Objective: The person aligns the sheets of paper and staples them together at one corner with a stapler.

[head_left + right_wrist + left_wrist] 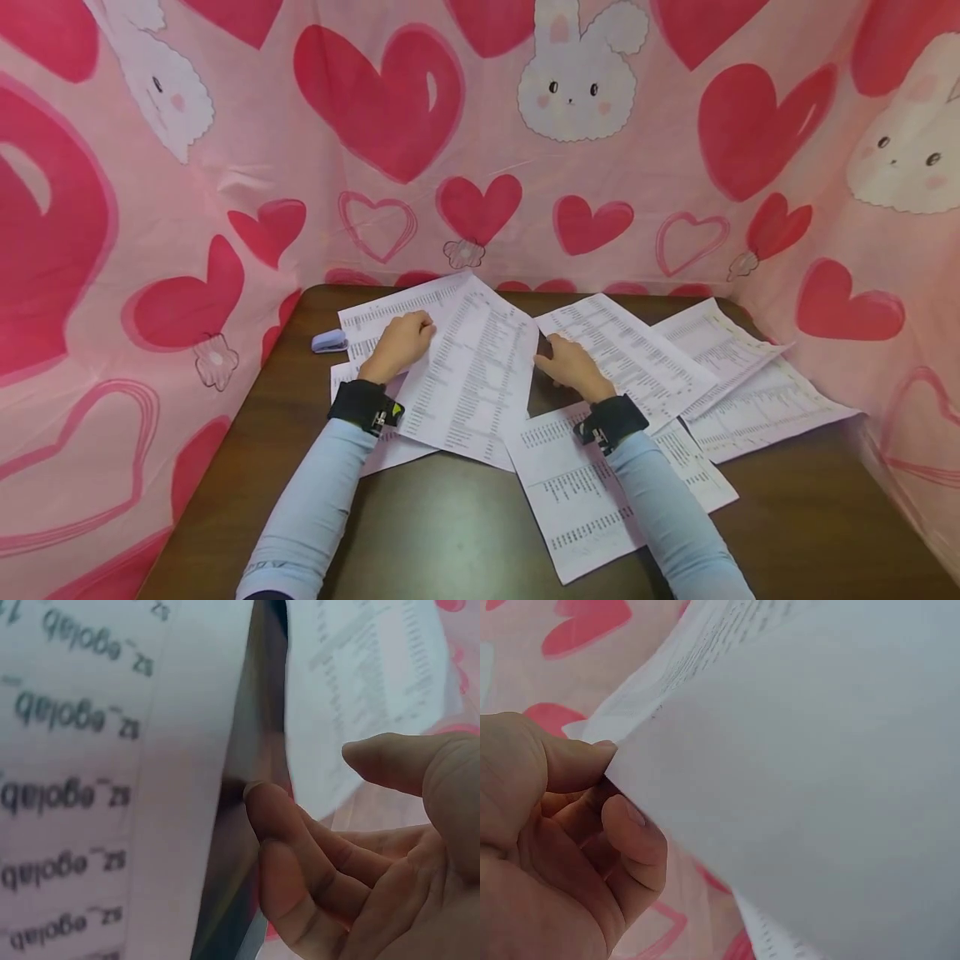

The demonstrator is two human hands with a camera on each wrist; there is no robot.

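brown table | printed sheets, left and right | lilac stapler, left

Sheet print seemingly illegible, head view

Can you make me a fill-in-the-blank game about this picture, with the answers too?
1. The left hand pinches a sheet of ______.
2. Of the two hands, the stapler is nearer the ______ one.
3. The red shapes on the cloth are ______.
4. The colour of the table is ______.

Missing words: paper; left; hearts; brown.
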